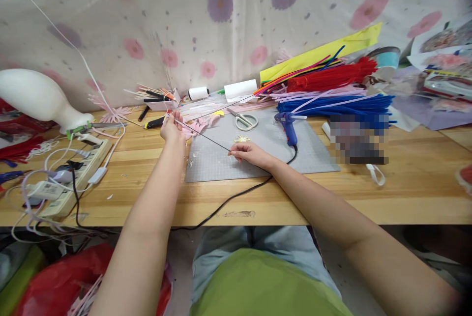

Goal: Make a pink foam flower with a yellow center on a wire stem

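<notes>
A thin black strand (212, 139), cord or wire, stretches between my two hands above the grey cutting mat (210, 171). My left hand (172, 127) is closed on its upper end, beside pink fuzzy petal-like pieces (199, 126). A pale stick-like bit shows at those fingers, too small to name. My right hand (249, 153) pinches the strand lower down, over the mat. Just behind the right hand lies a small pale yellow flower-like piece (242, 138). Scissors (246, 120) with pale green handles rest farther back, and a blue glue gun (288, 129) lies to the right.
Blue pipe cleaners (335, 107) and red pipe cleaners (332, 76) are bundled at the back right. A power strip (81, 173) with tangled cables and a white foam head (40, 95) occupy the left. The glue gun's black cable (236, 195) crosses the table's front.
</notes>
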Demonstrator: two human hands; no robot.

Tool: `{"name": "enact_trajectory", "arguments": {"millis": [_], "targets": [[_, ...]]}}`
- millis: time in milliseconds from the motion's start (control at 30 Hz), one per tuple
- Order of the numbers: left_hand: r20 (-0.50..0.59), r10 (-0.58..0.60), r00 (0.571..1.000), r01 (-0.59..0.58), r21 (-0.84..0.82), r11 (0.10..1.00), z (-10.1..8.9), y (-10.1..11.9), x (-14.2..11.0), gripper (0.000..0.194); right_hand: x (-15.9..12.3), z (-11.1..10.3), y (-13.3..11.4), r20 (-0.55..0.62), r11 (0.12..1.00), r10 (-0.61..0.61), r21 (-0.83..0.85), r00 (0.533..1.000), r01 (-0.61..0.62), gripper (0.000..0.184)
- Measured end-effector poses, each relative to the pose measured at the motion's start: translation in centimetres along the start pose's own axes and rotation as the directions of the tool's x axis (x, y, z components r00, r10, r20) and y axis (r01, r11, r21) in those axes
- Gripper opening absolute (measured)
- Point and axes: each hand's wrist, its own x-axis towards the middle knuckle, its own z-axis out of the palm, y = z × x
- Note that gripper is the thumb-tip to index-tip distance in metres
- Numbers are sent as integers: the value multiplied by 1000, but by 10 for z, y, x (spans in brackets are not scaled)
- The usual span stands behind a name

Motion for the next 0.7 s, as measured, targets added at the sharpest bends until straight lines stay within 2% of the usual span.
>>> {"name": "enact_trajectory", "arguments": {"millis": [200, 367, 700], "targets": [[4, 6, 1000, -6, 10, 1000, -1, -1, 1, 13, 2, 2, 1, 66, 999, 50, 12, 997, -51, 22], [17, -2, 1000, 2, 14, 1000, -2, -4, -5, 14, 8, 8, 2, -5, 997, 72, 20, 997, -72, 17], [39, -29, 999, 30, -18, 999, -5, -8, -8, 14, 4, 5, 3, -9, 993, 115, 10, 993, -115, 16]]}}
